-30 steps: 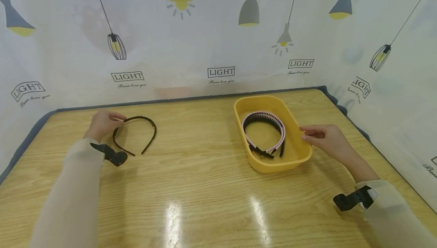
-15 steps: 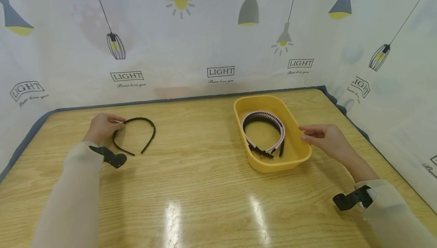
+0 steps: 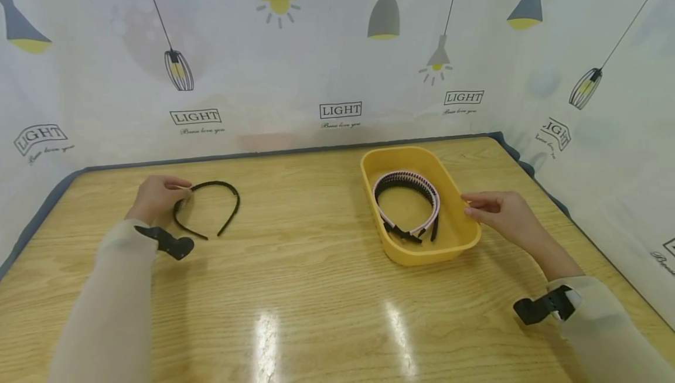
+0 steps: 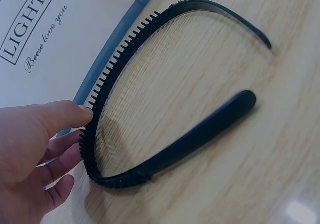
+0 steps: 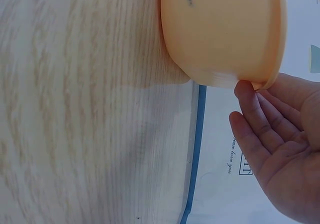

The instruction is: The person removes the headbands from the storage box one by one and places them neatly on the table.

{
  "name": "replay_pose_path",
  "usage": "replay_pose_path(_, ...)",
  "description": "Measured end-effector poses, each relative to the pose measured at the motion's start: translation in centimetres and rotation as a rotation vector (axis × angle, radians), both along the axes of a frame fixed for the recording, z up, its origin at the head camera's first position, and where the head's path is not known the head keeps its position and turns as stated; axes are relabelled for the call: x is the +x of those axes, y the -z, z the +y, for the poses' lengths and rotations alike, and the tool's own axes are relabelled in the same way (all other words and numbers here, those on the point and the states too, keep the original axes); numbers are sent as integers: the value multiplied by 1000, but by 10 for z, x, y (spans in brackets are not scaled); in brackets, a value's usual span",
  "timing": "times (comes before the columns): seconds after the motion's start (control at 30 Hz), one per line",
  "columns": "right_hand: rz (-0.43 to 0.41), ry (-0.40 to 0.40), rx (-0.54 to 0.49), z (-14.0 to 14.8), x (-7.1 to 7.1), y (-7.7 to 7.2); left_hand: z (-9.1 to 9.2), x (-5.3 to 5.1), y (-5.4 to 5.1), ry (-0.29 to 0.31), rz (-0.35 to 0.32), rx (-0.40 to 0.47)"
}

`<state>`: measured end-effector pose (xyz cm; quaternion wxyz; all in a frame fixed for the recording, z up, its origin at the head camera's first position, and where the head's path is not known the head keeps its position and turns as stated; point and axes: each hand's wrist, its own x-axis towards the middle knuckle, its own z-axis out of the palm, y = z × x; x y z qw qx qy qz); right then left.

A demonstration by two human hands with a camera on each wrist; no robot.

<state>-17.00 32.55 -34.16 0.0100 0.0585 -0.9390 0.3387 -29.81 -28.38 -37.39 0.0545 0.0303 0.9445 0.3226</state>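
Observation:
A black toothed headband (image 3: 232,217) is at the left of the table, and my left hand (image 3: 156,198) pinches its upper left side between thumb and fingers. The left wrist view shows the thumb over the row of teeth on the headband (image 4: 119,59), with both ends free. On the right, a yellow basket (image 3: 457,232) holds several headbands (image 3: 436,198), pink and black, laid close together. My right hand (image 3: 508,219) pinches the basket's right rim. In the right wrist view the fingers (image 5: 248,101) meet the basket (image 5: 225,34) at its rim.
Both hands are over a wooden table (image 3: 295,266). A pale curtain (image 3: 237,31) printed with lamps stands behind and at both sides, with a blue strip (image 3: 227,157) along the table's back edge. Black wrist devices (image 3: 171,243) are strapped to both sleeves.
My left hand has shifted very slightly left and down, and the black headband has moved slightly with it. My right hand and the basket have stayed in place.

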Motion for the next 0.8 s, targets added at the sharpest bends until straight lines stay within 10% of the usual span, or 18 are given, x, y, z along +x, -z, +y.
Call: replay_pose_path(0.8, -9, -1, -13, 1, -2, 1, 35, 0, -38, 96, 134, 53)
